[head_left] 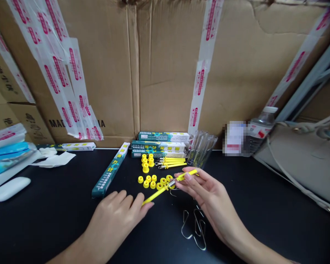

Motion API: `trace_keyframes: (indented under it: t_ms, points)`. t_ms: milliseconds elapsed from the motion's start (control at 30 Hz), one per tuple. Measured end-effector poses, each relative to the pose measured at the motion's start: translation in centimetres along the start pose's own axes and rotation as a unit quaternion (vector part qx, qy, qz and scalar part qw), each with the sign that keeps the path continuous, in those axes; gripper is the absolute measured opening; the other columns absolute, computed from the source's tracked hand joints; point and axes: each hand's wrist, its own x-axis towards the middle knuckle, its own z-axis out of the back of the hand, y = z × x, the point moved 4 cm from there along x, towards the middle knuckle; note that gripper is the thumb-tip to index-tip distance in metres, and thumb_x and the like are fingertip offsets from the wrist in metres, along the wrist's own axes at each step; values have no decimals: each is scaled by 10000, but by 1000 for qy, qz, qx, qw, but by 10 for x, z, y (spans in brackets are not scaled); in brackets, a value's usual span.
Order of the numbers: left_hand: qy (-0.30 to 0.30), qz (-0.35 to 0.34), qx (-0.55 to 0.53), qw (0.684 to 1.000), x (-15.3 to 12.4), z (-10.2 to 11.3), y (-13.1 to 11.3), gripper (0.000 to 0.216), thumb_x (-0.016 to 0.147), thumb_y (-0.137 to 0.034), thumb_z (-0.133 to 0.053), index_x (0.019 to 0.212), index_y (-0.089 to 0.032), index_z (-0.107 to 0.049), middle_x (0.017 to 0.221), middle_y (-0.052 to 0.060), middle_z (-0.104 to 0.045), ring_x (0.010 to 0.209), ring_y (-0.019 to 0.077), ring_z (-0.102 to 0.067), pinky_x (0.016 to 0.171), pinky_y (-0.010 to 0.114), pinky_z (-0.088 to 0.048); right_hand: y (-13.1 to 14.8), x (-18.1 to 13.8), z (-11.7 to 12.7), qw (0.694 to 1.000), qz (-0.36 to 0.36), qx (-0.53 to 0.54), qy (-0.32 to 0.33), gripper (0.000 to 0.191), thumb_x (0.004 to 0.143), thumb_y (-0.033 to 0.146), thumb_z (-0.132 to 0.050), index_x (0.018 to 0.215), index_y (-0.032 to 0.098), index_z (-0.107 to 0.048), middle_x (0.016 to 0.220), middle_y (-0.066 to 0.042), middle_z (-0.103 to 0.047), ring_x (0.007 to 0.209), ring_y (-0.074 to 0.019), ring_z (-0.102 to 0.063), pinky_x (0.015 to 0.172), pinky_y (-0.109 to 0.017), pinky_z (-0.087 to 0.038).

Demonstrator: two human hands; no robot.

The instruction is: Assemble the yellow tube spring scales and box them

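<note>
Hands (118, 214) (213, 201) on yellow rod (155, 195), wide black tabletop (71, 190), carton (167, 91) seemingly at back edge

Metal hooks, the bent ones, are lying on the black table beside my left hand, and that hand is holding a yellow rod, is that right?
Not quite: the bent metal hooks lie beside your right hand, not your left hand, as the head view shows. They are on the black table, and the left hand is holding a yellow rod.

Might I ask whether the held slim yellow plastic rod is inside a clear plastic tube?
It is out: the yellow rod looks bare between left hand and right hand, with clear tubes beyond.
</note>
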Motion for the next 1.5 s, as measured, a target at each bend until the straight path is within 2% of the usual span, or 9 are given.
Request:
trace_keyframes:
  t_ms: [167,367,567,667,867,1033,1200,1367,1500]
  points:
    - [12,-7,16,1000,3,0,3,374,991,-177,-407,683,-183,-618,583,18,-610,612,256,-653,557,386,-460,3,-3,-9,998,35,-47,35,208,841,377,-754,955,217,-685,859,-21,-717,809,-190,-728,809,-334,-624]
    - [-55,31,-108,992,4,-1,-4,293,1033,-296,-401,1131,-126,-618,1051,97,-751,1008,316,-681,880,502,-481,1,-16,-23,974,100,-181,99,67,905,277,-675,922,229,-718,937,-30,-705,810,-181,-720,759,-293,-601]
    - [23,103,-369,923,5,-19,-8,282,1044,-430,-374,1205,-259,-529,1049,-2,-731,925,142,-724,782,213,-568,3,-22,-30,941,160,-268,133,155,884,159,-681,1011,242,-650,915,6,-760,811,-157,-737,765,-233,-580]
    - [24,134,-415,899,6,-23,-5,205,1035,-406,-426,1139,-285,-556,980,-41,-734,848,128,-733,754,193,-558,9,-22,-29,924,189,-308,130,95,890,187,-691,957,236,-644,903,12,-760,796,-155,-737,747,-224,-577]
    - [9,158,-367,917,5,-19,1,223,1029,-294,-442,914,-238,-625,774,-37,-700,630,142,-702,582,226,-530,32,1,-6,841,261,-459,115,86,968,234,-594,985,210,-674,932,-18,-758,811,-164,-713,734,-266,-562]
    - [-20,136,-360,923,1,-21,0,181,1029,-265,-450,1042,-252,-630,928,-11,-733,800,167,-734,753,262,-583,39,23,18,773,272,-559,127,157,938,135,-570,962,205,-708,896,-56,-727,862,-232,-634,765,-380,-526]
    - [-15,126,-355,926,-1,-20,-1,201,1031,-266,-439,1118,-247,-619,1004,11,-752,865,180,-746,794,284,-604,33,19,15,702,276,-628,194,309,894,41,-544,1050,214,-746,949,-93,-692,910,-266,-576,781,-438,-473]
    - [28,151,-369,917,2,-17,0,166,1010,-271,-473,1092,-220,-608,934,11,-751,776,161,-742,618,214,-587,28,17,14,673,270,-654,214,241,887,56,-616,1006,209,-760,980,-101,-682,935,-266,-571,783,-427,-467]
    - [53,144,-367,917,4,-14,0,156,1002,-256,-491,1029,-220,-640,903,4,-729,762,158,-720,628,220,-562,23,23,17,678,259,-652,217,203,909,55,-598,905,182,-756,918,-87,-681,915,-241,-579,808,-396,-498]
